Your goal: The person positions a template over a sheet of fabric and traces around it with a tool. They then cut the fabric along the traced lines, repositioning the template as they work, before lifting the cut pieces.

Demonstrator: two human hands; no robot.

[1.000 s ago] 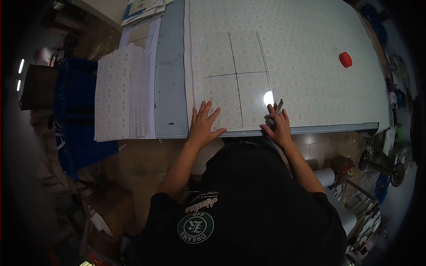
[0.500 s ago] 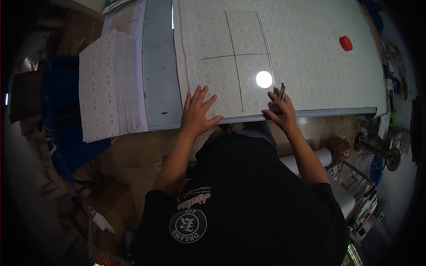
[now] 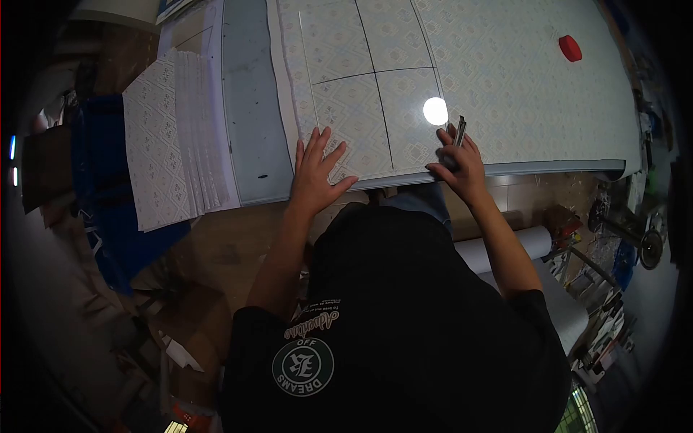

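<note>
My left hand point(image 3: 314, 177) lies flat with its fingers spread on the near left part of a clear, shiny template point(image 3: 346, 101). Black lines cross the template, which lies over a pale patterned sheet point(image 3: 520, 94). At its near right edge, my right hand point(image 3: 462, 164) is curled round a slim silvery utility knife point(image 3: 460, 133), whose end points up and away from me. The curled fingers hide the lower part of the knife. A round bright reflection shows on the template just beyond that hand.
A stack of patterned sheets point(image 3: 162, 144) lies to the left, overhanging the front edge. A red round object point(image 3: 570, 48) sits on the sheet at the far right. A grey rail point(image 3: 548, 167) runs along the table's front. White rolls point(image 3: 505, 249) stand below, right.
The view has shifted slightly, so the table and template appear higher in the picture. Both hands keep nearly the same places and poses, with the knife still in my right hand.
</note>
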